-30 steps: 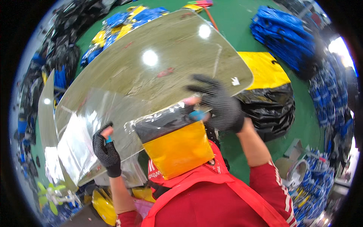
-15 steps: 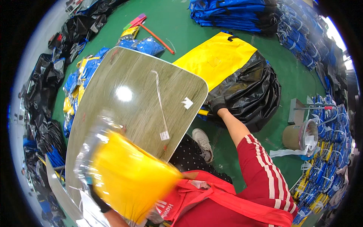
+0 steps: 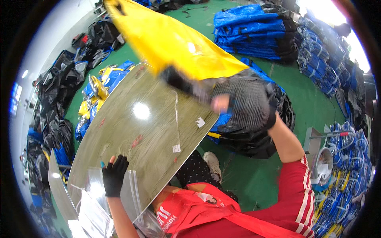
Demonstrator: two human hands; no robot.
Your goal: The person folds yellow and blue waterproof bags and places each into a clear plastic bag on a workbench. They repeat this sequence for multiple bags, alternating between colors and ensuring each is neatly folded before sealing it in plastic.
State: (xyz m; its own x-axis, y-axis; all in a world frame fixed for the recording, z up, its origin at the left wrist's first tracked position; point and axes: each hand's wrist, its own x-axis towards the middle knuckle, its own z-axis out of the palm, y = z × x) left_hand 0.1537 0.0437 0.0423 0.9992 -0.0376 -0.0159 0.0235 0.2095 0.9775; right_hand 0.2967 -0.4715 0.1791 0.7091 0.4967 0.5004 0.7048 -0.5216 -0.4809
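My left hand (image 3: 114, 174), in a black fingerless glove, rests with fingers stretched out over a clear plastic bag (image 3: 137, 194) on the wood-grain tabletop (image 3: 119, 123). White sheets (image 3: 93, 216) lie beside its wrist. My right hand (image 3: 248, 105), gloved and smeared by motion, grips a large yellow and black plastic-fabric piece. Its yellow part (image 3: 186, 47) is swung up in the air, reaching over the far side of the table. More black sheeting (image 3: 262, 139) bulges on the floor beneath my right arm. A thin white strip (image 3: 176, 119) with a tag lies on the tabletop.
Blue folded piles (image 3: 250, 31) stand at the back. Bundled blue and yellow packs (image 3: 341, 178) line the right side, near a round metal container (image 3: 323, 162). Wrapped packs (image 3: 95, 95) lie beyond the table's left edge; black sheeting (image 3: 55, 103) is heaped further left.
My right hand has pulled the yellow and black piece up and to the left from the floor. The yellow wrapped pack has left my left hand, which now lies spread on the table.
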